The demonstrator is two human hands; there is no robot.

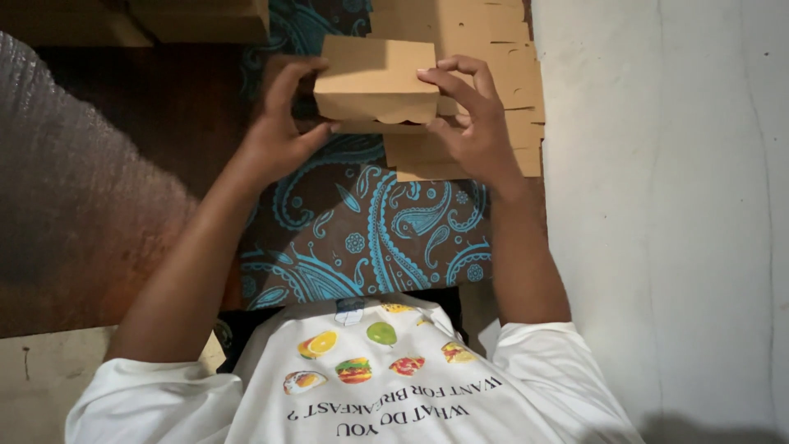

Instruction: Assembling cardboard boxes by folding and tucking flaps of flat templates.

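1. A person seen from above holds one small brown cardboard box out in front of the chest, over a dark cloth with blue paisley patterns.
2. The left hand grips the box's left end, fingers curled over the top and thumb under the lower edge.
3. The right hand clasps the right end, fingers spread across the top corner and thumb beneath.
4. The box is closed, with a scalloped flap along its front edge; its contents cannot be seen.
5. Just behind and to the right of the box lies a stack of flat cardboard blanks; their number cannot be counted.
6. To the right, a pale wall runs close beside the stack and the right forearm, leaving little room on that side.
7. To the left lies a dark reddish-brown surface, with more room.
8. Another brown cardboard box sits at the top left edge.
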